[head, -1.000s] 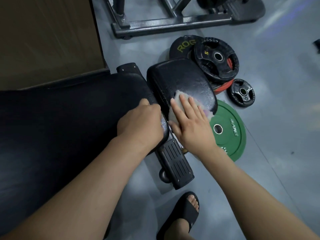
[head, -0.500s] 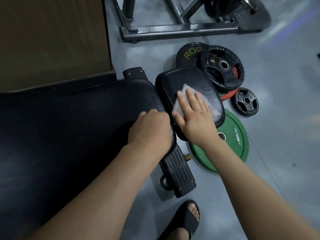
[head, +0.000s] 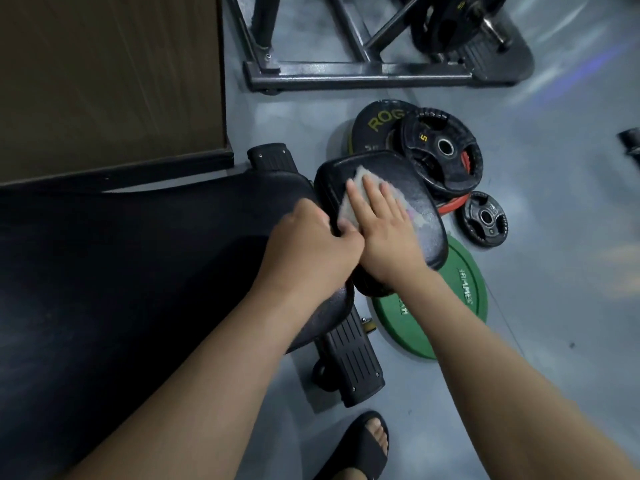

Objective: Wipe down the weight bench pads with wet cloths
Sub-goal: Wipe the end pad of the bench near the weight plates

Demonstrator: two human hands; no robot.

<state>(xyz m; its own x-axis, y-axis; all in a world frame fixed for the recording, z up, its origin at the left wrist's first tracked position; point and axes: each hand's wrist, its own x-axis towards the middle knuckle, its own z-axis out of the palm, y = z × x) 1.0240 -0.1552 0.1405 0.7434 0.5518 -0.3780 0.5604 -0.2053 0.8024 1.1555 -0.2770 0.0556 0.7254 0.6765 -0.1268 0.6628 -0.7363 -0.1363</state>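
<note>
Right hand (head: 384, 233), cloth (head: 361, 175) farther up pad (head: 412, 178)

Our right hand (head: 384, 233) has pushed the wet cloth (head: 361, 176) farther up the seat pad (head: 417, 192), toward its far end. Our left hand (head: 311, 245), gripping the back pad (head: 173, 258), has edged over and now touches the right.

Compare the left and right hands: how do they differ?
The left hand curls its fingers over the end of the long pad; the right hand lies flat, fingers straight. The left hand is on the long pad, the right hand presses the cloth onto the small pad. Both are bare.
</note>
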